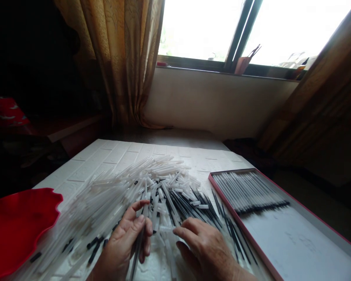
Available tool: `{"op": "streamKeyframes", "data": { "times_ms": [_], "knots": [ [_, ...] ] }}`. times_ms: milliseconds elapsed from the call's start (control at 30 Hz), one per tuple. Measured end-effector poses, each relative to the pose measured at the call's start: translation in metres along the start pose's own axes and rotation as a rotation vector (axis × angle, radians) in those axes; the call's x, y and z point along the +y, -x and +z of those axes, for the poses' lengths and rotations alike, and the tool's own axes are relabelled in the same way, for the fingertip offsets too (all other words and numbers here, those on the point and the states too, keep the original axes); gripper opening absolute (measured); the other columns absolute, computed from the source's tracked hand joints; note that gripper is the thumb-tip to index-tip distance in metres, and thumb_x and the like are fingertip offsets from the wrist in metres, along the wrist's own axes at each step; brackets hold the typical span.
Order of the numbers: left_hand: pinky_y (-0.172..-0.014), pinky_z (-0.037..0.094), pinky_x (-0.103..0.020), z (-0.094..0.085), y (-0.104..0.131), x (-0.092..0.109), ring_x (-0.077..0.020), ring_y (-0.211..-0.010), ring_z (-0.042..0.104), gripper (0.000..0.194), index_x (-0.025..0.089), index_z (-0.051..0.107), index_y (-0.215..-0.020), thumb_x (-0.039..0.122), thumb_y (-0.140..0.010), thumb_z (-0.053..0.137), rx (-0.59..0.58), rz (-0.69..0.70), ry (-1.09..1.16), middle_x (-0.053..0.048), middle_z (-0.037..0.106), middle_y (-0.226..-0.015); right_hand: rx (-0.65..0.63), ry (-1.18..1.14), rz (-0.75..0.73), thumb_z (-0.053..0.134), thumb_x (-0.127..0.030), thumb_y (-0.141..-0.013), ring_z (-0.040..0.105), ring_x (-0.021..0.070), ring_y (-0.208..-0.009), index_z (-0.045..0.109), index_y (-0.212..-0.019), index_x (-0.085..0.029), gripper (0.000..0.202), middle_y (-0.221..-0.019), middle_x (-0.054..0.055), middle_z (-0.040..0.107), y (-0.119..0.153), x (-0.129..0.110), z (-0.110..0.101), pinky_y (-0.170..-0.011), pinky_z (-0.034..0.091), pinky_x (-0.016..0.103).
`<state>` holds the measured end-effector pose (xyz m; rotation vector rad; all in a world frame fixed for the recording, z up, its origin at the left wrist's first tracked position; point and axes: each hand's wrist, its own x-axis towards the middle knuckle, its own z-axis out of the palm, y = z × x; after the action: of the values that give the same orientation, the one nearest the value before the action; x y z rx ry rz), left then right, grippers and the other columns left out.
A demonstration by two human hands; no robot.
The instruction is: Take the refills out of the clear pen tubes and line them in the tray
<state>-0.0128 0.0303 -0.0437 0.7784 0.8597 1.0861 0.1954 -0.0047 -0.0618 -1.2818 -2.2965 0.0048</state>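
My left hand (130, 236) is closed around a slim pen-like stick (139, 246), held between thumb and fingers, with a clear upper end pointing away from me. To its right, my right hand (206, 246) hovers low at the pile, fingers bent and thumb apart from the index finger, close to small translucent caps (166, 229). I see nothing gripped in it. Beyond and left of the hands lie many clear plastic tubes (105, 195). Thin black rods (187, 205) are heaped just past my right hand. Short black pieces (95, 249) lie beside my left wrist.
A shallow pink-rimmed box (304, 234) stands at the right, holding a row of clear sticks with dark ends (251, 191). At the left is a red wavy-edged tray (20, 230). The white brick-patterned tabletop (117, 150) ends before the window wall and curtains.
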Motion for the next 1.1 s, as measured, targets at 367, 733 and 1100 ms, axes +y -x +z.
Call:
{"op": "streamKeyframes", "data": {
  "times_ms": [367, 733, 1100],
  "knots": [
    [-0.045, 0.048, -0.011, -0.017, -0.009, 0.055, -0.0089, -0.053, 0.061, 0.04, 0.028, 0.066, -0.105, 0.022, -0.067, 0.077, 0.501, 0.265, 0.14, 0.004, 0.069, -0.07, 0.1, 0.002, -0.145, 0.05, -0.009, -0.086, 0.066, 0.0226, -0.093, 0.063, -0.11, -0.019, 0.029, -0.106, 0.009, 0.072, -0.008, -0.003, 0.001, -0.079, 0.053, 0.032],
    [-0.032, 0.034, -0.008, -0.029, -0.016, 0.052, -0.0088, -0.052, 0.059, 0.05, 0.026, 0.06, -0.108, 0.034, -0.064, 0.082, 0.428, 0.361, 0.096, 0.005, 0.069, -0.071, -0.271, 0.046, -0.355, 0.064, -0.03, -0.091, 0.06, 0.0194, -0.101, 0.065, -0.097, -0.02, 0.012, -0.109, 0.001, 0.072, -0.057, -0.044, 0.017, -0.089, 0.043, 0.031],
    [-0.037, 0.035, -0.011, -0.031, -0.019, 0.045, -0.01, -0.054, 0.06, 0.049, 0.024, 0.057, -0.108, 0.037, -0.067, 0.079, 0.393, 0.326, 0.088, 0.004, 0.068, -0.075, -0.347, 0.182, -0.079, 0.063, -0.025, -0.088, 0.061, 0.0203, -0.077, 0.067, -0.084, -0.023, 0.006, -0.083, 0.001, 0.069, -0.073, -0.047, 0.025, -0.075, 0.04, 0.035]
  ]
}}
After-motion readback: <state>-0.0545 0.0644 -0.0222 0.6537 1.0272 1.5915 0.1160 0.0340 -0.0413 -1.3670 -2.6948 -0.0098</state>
